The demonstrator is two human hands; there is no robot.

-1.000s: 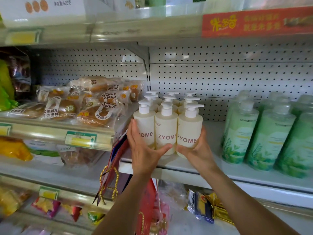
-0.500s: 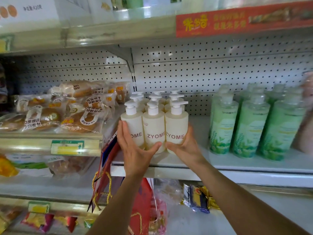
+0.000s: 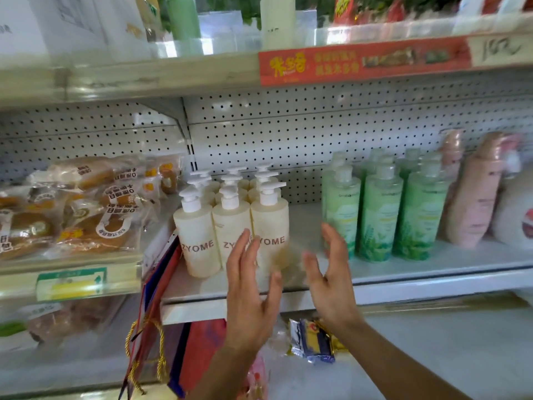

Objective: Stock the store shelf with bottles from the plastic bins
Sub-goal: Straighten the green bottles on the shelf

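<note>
So the cream pump bottles (image 3: 230, 226) with ZYOME printed on them are standing upright on the white shelf (image 3: 403, 281), packed tight in 3 columns going back toward the pegboard wall (image 3: 288, 134). The front row of 3 sits touching side by side, a bit back from the shelf's front edge, pump heads all white.

Both hands are up in front of that front row and neither one is holding anything. The left hand (image 3: 248, 287) has its fingers (image 3: 240, 249) straight and slightly spread, pointing up, overlapping the middle and right front bottles from the camera's angle; can't tell if the tips actually touch the plastic. The right hand (image 3: 328, 281) is just right of the group, palm turned toward the bottles, fingers straight and loosely apart, in the gap between the cream bottles and the green bottles (image 3: 380, 215). It's blurry.

Those green ones stand in rows further right on the same shelf, then some pink bottles (image 3: 473, 203) past them. Left of the cream bottles, on the neighbouring shelf, there's a pile of wrapped bread packs (image 3: 86, 215). A red bag with gold cord handles (image 3: 150, 342) hangs below the shelf edge, and a red promo strip (image 3: 363, 63) runs along the shelf above.
</note>
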